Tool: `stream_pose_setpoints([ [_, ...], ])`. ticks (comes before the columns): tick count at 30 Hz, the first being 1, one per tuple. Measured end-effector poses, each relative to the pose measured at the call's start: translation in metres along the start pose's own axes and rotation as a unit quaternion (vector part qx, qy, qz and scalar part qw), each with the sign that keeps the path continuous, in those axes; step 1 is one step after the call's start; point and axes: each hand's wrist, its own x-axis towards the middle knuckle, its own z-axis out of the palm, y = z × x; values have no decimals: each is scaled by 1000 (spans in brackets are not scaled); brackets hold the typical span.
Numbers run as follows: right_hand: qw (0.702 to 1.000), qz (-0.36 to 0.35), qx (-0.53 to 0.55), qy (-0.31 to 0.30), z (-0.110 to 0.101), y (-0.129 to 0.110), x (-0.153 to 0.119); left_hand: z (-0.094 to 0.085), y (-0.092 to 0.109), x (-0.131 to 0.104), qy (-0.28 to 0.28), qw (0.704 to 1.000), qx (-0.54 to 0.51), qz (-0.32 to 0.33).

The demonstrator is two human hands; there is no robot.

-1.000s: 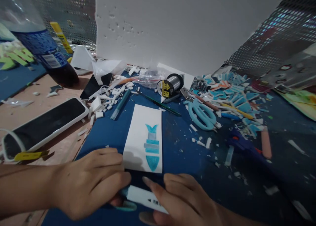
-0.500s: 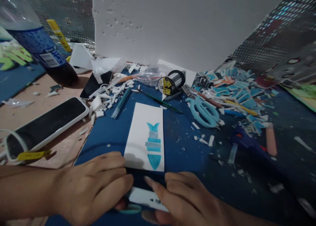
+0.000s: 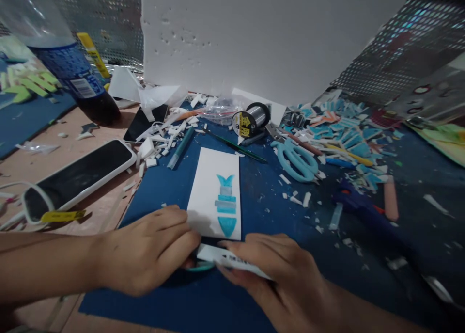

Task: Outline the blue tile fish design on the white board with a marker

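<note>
My right hand [image 3: 286,275] is closed around a white marker [image 3: 236,261] with black print along its barrel. My left hand [image 3: 156,250] has its fingers curled at the marker's left end, and that end is hidden by them. From under the left fingers pokes a curved teal piece [image 3: 202,267], perhaps part of a cap; most of it is hidden. Just beyond both hands a white card [image 3: 207,178] lies flat, with blue and grey-blue pieces on it in a fish shape: a tail [image 3: 225,180], bars, and a pointed head [image 3: 227,225].
Light-blue scissors [image 3: 296,161], a wire spool [image 3: 250,122], a teal pen [image 3: 180,148] and a dark blue glue gun [image 3: 366,216] lie around the card on the blue mat [image 3: 152,299]. Blue and white scraps are heaped behind. At left are a phone [image 3: 80,178] and a cola bottle [image 3: 85,81].
The marker has come further into view, tilting down to the right, and my right hand has turned with it. The whole scene has shifted slightly with the camera.
</note>
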Motion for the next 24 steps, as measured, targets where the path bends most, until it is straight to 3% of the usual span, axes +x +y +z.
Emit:
stream_pose_setpoints([
  [6, 993, 67, 101, -16, 4, -1, -2, 0, 1, 2, 20, 998, 52, 2],
  [15, 981, 170, 94, 0, 11, -8, -12, 1, 3, 2, 27, 998, 55, 13],
  [22, 947, 251, 197, -38, 4, -5, 12, 4, -5, 3, 17, 1000, 13, -2],
  [24, 952, 230, 190, -59, -4, -3, 21, 4, -9, 4, 21, 999, -6, -27],
])
